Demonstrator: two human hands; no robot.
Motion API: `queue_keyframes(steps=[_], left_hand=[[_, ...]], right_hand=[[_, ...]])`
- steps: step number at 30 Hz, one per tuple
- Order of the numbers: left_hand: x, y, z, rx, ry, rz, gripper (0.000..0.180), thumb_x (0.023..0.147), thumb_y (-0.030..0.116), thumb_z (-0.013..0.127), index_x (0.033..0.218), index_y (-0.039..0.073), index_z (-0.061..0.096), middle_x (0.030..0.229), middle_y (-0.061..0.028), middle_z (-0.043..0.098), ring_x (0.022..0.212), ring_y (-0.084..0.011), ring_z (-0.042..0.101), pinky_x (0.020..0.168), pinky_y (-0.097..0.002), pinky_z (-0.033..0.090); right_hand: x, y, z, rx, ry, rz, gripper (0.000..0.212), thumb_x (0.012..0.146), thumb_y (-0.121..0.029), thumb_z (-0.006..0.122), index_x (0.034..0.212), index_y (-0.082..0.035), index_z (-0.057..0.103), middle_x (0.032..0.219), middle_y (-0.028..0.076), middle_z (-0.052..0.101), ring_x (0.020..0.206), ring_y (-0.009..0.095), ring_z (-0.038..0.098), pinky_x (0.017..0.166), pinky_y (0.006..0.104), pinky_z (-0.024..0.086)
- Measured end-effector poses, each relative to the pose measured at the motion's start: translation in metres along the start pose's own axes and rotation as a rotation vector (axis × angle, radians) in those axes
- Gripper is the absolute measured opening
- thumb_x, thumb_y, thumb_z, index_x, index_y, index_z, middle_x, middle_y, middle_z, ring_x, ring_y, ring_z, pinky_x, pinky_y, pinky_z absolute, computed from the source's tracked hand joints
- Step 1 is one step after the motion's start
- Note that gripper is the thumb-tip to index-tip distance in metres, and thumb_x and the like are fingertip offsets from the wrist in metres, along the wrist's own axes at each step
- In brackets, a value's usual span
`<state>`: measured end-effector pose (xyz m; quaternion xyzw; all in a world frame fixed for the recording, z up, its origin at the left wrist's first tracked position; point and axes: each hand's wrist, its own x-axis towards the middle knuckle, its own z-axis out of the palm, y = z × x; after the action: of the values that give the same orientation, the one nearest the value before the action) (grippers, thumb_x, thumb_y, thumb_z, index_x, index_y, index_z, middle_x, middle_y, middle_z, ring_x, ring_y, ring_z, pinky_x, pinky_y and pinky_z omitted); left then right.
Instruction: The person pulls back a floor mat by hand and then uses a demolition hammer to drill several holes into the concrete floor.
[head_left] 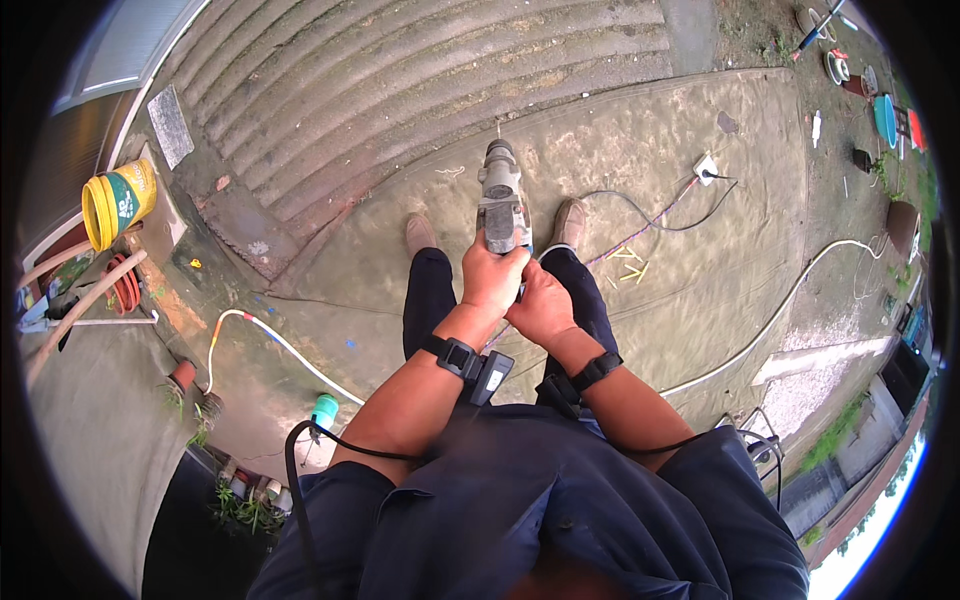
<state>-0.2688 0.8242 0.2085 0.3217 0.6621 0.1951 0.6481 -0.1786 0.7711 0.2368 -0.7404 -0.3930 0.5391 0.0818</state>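
Observation:
A grey power drill (497,190) points away from me, with a thin bit at its front end. My left hand (490,280) is closed around the rear of the drill. Right beside it, my right hand (543,303) is wrapped at the grip end, its fingers partly hidden. The drill hangs between my two shoes, over the ground sheet (400,330). Several yellow plastic pieces (628,265) lie near my right leg. A twisted cable (650,226) leads off toward a white socket block (706,168).
Ridged concrete steps (430,90) rise ahead. A yellow bucket (118,205) stands at the left. A pale hose (790,310) curves along the right, and another length (285,350) lies at left. Basins, including a blue one (885,120), sit far right.

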Motion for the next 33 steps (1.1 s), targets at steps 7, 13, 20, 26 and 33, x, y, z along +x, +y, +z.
queue_keyframes(steps=[7,13,20,26,33], left_hand=[[0.004,-0.010,0.074,-0.226,0.085,0.008,0.025,0.085,0.005,0.070,0.108,-0.001,0.063,0.098,-0.0040,0.067,0.085,-0.0116,0.062,0.075,-0.0283,0.050],[0.015,-0.011,0.109,-0.239,0.124,0.057,0.025,0.086,0.012,0.069,0.108,-0.001,0.063,0.093,-0.0061,0.070,0.083,-0.0121,0.063,0.075,-0.0302,0.051],[0.034,-0.005,0.118,-0.253,0.123,0.058,0.025,0.085,0.011,0.068,0.108,0.000,0.063,0.094,-0.0072,0.069,0.083,-0.0139,0.063,0.076,-0.0319,0.051],[0.041,-0.008,0.114,-0.199,0.138,0.061,0.025,0.085,0.010,0.068,0.108,0.001,0.063,0.094,-0.0075,0.069,0.084,-0.0143,0.064,0.076,-0.0321,0.051],[0.014,-0.017,0.129,-0.169,0.181,-0.025,0.026,0.084,0.012,0.070,0.107,0.000,0.064,0.094,-0.0076,0.070,0.082,-0.0140,0.064,0.076,-0.0319,0.051]], right_hand=[[0.013,0.054,-0.057,-0.164,-0.061,-0.111,0.046,0.076,-0.029,0.072,0.108,-0.001,0.055,0.098,0.020,0.068,0.095,0.036,0.066,0.083,0.0448,0.052],[0.023,0.072,-0.082,-0.208,-0.048,-0.098,0.047,0.076,-0.030,0.072,0.110,-0.002,0.055,0.099,0.019,0.068,0.097,0.036,0.065,0.084,0.0444,0.052],[0.045,0.092,-0.077,-0.146,0.118,-0.252,0.036,0.072,-0.025,0.072,0.098,-0.004,0.059,0.091,0.019,0.065,0.088,0.038,0.062,0.075,0.0483,0.050],[0.051,0.092,-0.079,-0.242,0.037,-0.229,0.046,0.073,-0.027,0.075,0.107,-0.004,0.056,0.100,0.021,0.066,0.096,0.038,0.063,0.082,0.0462,0.050],[0.030,0.099,-0.096,-0.200,-0.119,-0.131,0.046,0.075,-0.024,0.074,0.110,-0.001,0.054,0.101,0.023,0.067,0.100,0.039,0.064,0.085,0.0458,0.051]])
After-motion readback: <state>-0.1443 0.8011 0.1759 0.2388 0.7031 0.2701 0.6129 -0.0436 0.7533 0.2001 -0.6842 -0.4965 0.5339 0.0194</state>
